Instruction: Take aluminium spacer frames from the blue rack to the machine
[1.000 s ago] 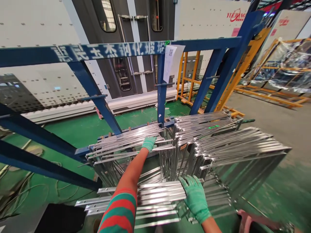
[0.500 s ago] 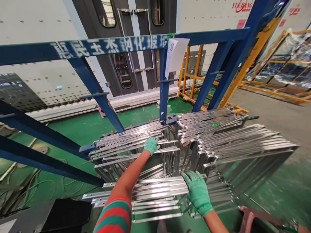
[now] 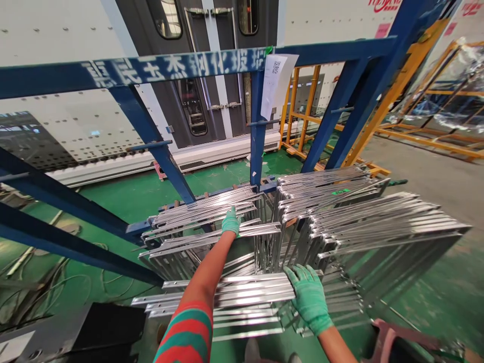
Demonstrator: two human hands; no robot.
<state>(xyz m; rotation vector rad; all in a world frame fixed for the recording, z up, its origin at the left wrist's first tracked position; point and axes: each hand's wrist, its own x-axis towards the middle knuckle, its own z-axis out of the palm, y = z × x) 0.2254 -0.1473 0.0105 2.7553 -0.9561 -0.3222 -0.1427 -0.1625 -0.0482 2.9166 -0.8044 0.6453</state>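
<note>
Thin silvery rectangular metal frames stand on edge in rows. My left hand (image 3: 230,223), in a green glove, reaches into the far left row of frames (image 3: 204,205). One finger points up and the others curl down over a frame's top bar, partly hidden. Closer to me is a leaning bundle of metal frames (image 3: 253,291). Its right end is under my right hand (image 3: 309,298), also green-gloved, with fingers bent over the bars' corners. Where the right thumb lies is hard to see. More frames (image 3: 385,222) stand to the right of both hands.
A blue steel rack (image 3: 212,65) with slanted posts rises behind the frames; a paper sheet (image 3: 279,83) hangs on it. Yellow racks (image 3: 438,132) stand at right. A black box (image 3: 113,327) is low left, a reddish stand (image 3: 393,340) low right. Cables (image 3: 60,287) lie on the green floor.
My left hand has shifted slightly up and away, its spread fingers now curled down. Several frames in the left row have bunched closer together towards me. My right hand stays on the near bundle.
</note>
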